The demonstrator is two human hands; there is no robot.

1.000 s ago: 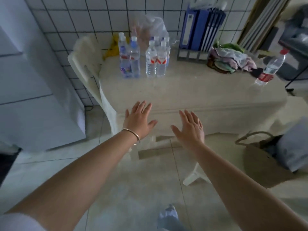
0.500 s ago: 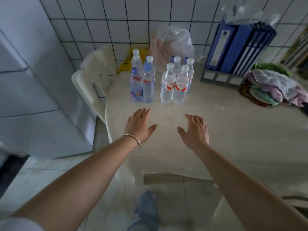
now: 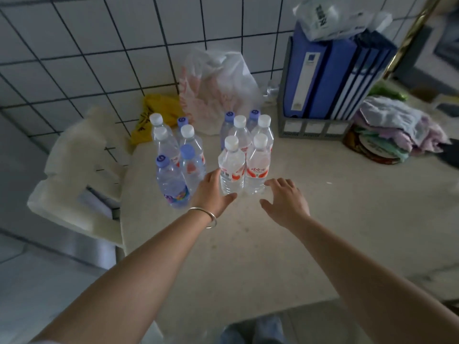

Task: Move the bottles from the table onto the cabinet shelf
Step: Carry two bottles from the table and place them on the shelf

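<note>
Reaching over table [image 3: 323,219] | left grip [image 3: 211,192] spread, seemingly touching bottle [image 3: 231,167] | right grip [image 3: 285,197] spread

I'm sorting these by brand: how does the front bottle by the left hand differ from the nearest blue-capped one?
The front bottle has a white cap and a red-orange label; the blue-capped bottle has a purple-blue label. The left hand reaches beside the first; the second stands apart. Both are clear and upright.

open hands [image 3: 213,194] reaching bottles [image 3: 232,167], table [image 3: 323,219]
</note>
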